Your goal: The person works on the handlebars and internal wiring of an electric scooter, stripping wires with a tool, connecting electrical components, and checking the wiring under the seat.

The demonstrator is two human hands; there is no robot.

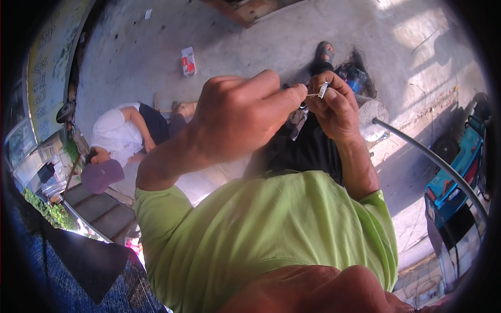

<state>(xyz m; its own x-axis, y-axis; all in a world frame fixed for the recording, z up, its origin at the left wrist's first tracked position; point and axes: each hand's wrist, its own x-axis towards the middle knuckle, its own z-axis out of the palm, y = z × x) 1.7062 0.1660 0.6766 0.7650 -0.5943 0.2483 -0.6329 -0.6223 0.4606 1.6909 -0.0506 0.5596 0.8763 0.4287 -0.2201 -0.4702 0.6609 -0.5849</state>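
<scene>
My left hand [237, 112] is held up before my chest, thumb and fingers pinched together. From its fingertips a thin, pale strand or stick [312, 95] runs across to my right hand [335, 107]. Closed as well, my right hand grips a small white tag-like piece [323, 89] with dark marks between thumb and fingers. The thin strand meets this piece; how they are joined is too small to tell. Below the hands, over my dark trousers [308, 148], a shiny greyish thing [298, 125] shows, partly hidden.
A person in a white shirt and purple cap [103, 175] sits at the left. On the concrete floor lies a red and white box [188, 61]. To the right stand a pale cylinder [372, 119], a curved dark tube [433, 156] and a blue frame [454, 169].
</scene>
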